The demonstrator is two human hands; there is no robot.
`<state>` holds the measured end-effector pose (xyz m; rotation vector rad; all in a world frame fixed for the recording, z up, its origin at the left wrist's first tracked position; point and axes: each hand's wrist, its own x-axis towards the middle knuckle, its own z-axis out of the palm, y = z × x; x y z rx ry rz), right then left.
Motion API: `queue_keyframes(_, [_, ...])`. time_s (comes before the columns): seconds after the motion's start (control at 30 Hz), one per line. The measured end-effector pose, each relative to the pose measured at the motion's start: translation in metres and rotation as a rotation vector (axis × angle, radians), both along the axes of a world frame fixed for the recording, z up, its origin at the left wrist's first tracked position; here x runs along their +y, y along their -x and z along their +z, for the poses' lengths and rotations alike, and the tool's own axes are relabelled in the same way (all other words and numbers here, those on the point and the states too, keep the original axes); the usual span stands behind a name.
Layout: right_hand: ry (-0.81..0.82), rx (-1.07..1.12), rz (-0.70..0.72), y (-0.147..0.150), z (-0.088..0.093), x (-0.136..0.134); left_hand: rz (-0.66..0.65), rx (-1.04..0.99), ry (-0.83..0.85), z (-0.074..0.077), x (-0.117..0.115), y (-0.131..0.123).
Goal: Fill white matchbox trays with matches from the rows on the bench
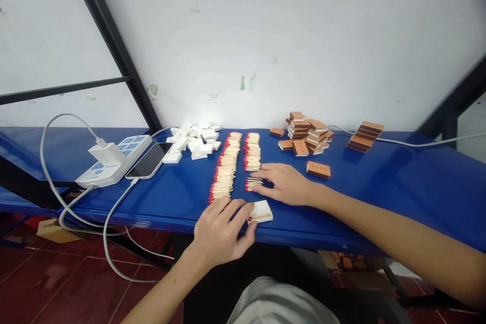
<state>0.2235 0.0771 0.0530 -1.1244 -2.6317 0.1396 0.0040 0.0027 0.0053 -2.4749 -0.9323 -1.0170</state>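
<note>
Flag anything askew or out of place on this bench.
Nothing spilled or damaged. The far-right stack of brown sleeves leans, fanned sideways. One loose sleeve lies alone, apart from the rest. The white tray in the left hand sits right at the table front edge.

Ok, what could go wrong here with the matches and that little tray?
The tray sits at the very front edge of the table, held by the left hand. A nudge could tip it, and the few matches in it, onto the floor. The right hand lies flat with its fingers at a small bundle close to the long rows. A careless sweep could scatter them.
</note>
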Motion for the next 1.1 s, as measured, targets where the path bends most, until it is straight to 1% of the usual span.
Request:
queue_keyframes(0.13, [-0.014, 0.005, 0.023, 0.0004, -0.0009, -0.0008, -0.004, -0.005, 0.006, -0.0005, 0.0005, 0.0002])
queue_keyframes(0.5, [0.01, 0.007, 0.067, -0.0004, 0.0, -0.0027, -0.005, -0.002, 0.003, -0.0015, 0.0006, 0.0004])
queue_keyframes(0.7, [0.033, 0.006, 0.103, -0.0012, -0.0027, -0.0011, -0.003, 0.0, 0.004, -0.0011, 0.0009, 0.0006])
queue_keyframes(0.93, [0.057, 0.051, 0.167, -0.0018, -0.0081, 0.0042, -0.002, -0.001, 0.007, -0.0014, 0.0013, 0.0007])
queue_keyframes(1.1, [0.099, 0.1, 0.194, -0.0012, -0.0078, 0.0046, -0.002, -0.008, -0.002, -0.0008, 0.0017, 0.0002])
